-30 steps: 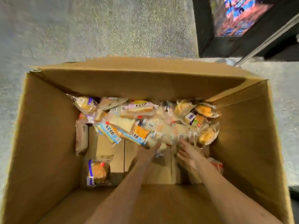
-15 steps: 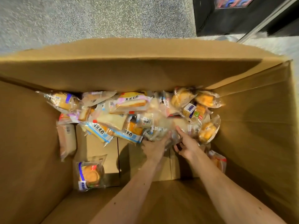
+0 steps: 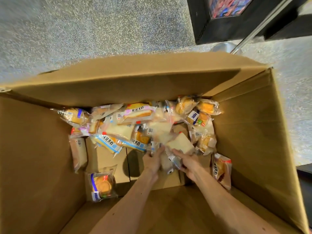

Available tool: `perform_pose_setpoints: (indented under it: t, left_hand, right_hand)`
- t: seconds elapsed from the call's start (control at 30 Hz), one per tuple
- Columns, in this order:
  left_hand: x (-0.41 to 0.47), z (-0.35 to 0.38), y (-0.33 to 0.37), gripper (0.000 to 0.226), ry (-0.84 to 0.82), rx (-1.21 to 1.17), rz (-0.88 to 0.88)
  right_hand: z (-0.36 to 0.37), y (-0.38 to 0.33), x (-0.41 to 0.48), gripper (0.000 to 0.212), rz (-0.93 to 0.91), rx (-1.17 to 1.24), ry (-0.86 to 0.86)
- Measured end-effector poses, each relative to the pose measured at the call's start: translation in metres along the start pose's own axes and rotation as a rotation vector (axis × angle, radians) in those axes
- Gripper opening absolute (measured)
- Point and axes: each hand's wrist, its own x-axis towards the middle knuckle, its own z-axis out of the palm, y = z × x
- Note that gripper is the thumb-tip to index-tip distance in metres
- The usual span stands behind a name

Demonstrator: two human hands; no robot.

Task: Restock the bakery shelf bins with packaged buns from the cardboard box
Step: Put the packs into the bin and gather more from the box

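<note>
Packaged buns (image 3: 135, 114) lie heaped just beyond both hands in the cardboard box (image 3: 253, 132); left hand (image 3: 152, 162) and right hand (image 3: 188, 163) clutch bunched slippery wrappers, so one pack may slip free.

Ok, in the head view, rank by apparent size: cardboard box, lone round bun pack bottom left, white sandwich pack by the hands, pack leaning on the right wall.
1. cardboard box, by far.
2. round bun pack.
3. Unsure: right-wall pack and white sandwich pack look alike; one is seen slanted, the other partly covered.
</note>
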Motion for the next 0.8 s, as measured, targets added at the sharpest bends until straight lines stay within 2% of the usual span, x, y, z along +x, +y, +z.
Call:
perform_pose_setpoints:
  t: [0.1,0.27,0.4,0.5,0.63,0.67,0.77,0.8]
  left_hand:
    - [-0.015,-0.011,0.008,0.038,-0.026,0.087,0.044]
    - [-0.051,-0.034,0.029,0.035,-0.137,0.244,0.104]
    - [-0.081,-0.039,0.054,0.036,-0.275,0.338,0.161]
    - [-0.108,-0.034,0.067,0.051,-0.299,0.419,0.188]
    - [-0.148,-0.019,0.074,0.066,-0.412,0.506,0.159]
    - [-0.158,-0.013,0.074,0.064,-0.436,0.527,0.163]
    - [-0.191,0.002,0.071,0.044,-0.474,0.529,0.166]
    - [-0.201,0.006,0.07,0.044,-0.498,0.528,0.157]
  right_hand:
    - [-0.001,0.001,-0.009,0.057,-0.003,-0.034,-0.057]
    - [-0.003,0.002,-0.046,0.052,-0.039,-0.029,-0.2]
    - [-0.011,-0.007,-0.079,0.06,-0.053,0.061,-0.276]
    - [-0.025,-0.018,-0.109,0.077,-0.081,0.156,-0.308]
    - [-0.055,-0.028,-0.149,0.044,-0.143,0.337,-0.396]
    - [-0.065,-0.027,-0.157,0.045,-0.169,0.385,-0.406]
    - [-0.104,-0.022,-0.18,0.078,-0.272,0.526,-0.419]
    - [-0.114,-0.021,-0.192,0.07,-0.303,0.527,-0.435]
